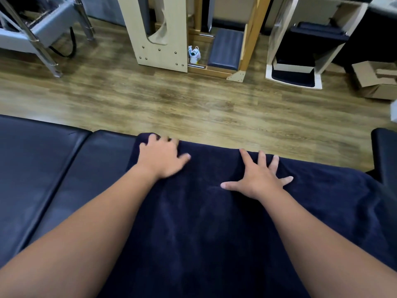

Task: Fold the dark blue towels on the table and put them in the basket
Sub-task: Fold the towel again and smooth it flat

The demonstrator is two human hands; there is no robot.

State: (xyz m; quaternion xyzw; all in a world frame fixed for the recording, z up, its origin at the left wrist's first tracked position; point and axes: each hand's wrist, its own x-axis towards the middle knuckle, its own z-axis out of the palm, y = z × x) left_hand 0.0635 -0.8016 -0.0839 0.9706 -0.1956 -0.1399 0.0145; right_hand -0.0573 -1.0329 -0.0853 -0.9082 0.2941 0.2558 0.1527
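A dark blue towel (204, 229) lies spread over the dark padded table (53, 168), reaching its far edge. My left hand (162, 157) rests on the towel's far left corner, fingers bent over the far edge. My right hand (260, 176) presses flat on the towel near the far edge, fingers spread wide. No basket is in view.
Beyond the table lies a wooden floor (171, 102). Light wooden equipment frames (159, 33) stand at the back, with a metal-legged grey frame (38, 35) at the far left and a cardboard box (376, 80) at the right. A dark padded piece (386, 155) sits at the right edge.
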